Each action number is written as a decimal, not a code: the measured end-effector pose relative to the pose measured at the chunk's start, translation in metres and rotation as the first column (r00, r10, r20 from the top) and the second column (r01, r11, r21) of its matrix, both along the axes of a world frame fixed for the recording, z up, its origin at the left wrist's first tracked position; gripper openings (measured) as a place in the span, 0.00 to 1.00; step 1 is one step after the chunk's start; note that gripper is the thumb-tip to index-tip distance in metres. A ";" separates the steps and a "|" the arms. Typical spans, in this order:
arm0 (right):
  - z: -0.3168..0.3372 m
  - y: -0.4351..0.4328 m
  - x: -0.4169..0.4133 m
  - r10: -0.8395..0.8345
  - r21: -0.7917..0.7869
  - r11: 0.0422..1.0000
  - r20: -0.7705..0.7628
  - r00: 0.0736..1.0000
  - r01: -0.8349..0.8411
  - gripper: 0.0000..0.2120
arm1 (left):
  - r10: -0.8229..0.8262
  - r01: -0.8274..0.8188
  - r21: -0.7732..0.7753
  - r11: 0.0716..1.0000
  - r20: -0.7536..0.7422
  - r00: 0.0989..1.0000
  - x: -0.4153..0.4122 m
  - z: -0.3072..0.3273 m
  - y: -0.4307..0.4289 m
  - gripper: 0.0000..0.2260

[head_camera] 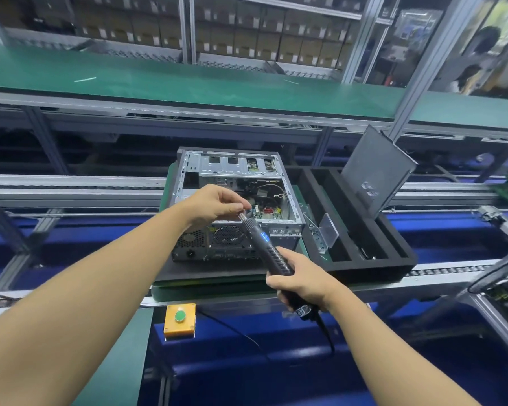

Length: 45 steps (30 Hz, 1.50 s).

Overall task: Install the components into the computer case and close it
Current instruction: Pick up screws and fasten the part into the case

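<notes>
The open grey metal computer case (pixel 238 168) already holds parts, but its black side panel (pixel 376 171) leans just right of it, unfitted; over the case's near edge the right hand (pixel 302 281) has its fingers clamped round a black electric screwdriver (pixel 264 244) and the left hand (pixel 214 203) pinches its tip, so fastening and closing remain, I think.

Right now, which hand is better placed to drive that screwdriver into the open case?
Probably the right hand: it grips the electric screwdriver by its handle, while the left hand only pinches at its tip above the computer case.

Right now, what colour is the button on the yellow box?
The button is green, clear in the head view.
</notes>
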State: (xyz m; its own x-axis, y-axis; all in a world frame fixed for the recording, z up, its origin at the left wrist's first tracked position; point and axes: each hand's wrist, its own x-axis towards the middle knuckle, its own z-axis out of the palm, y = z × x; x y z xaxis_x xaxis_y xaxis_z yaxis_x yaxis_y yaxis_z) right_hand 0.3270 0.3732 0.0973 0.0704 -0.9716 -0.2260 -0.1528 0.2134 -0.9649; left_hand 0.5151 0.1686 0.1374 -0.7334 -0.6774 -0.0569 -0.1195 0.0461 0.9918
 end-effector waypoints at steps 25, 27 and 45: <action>-0.126 0.019 0.097 -0.264 0.091 0.963 0.119 0.957 0.255 0.11 | 0.213 0.543 -0.596 0.592 0.765 0.608 0.024 -0.043 -0.059 0.32; -0.133 0.020 0.103 -0.269 0.115 0.960 0.124 0.955 0.255 0.11 | 0.219 0.624 -0.548 0.557 0.822 0.526 0.013 -0.054 -0.068 0.34; -0.158 -0.005 0.125 -0.316 0.206 0.937 0.149 0.937 0.283 0.14 | 0.166 0.779 -0.228 0.584 0.973 0.160 -0.043 -0.079 -0.103 0.21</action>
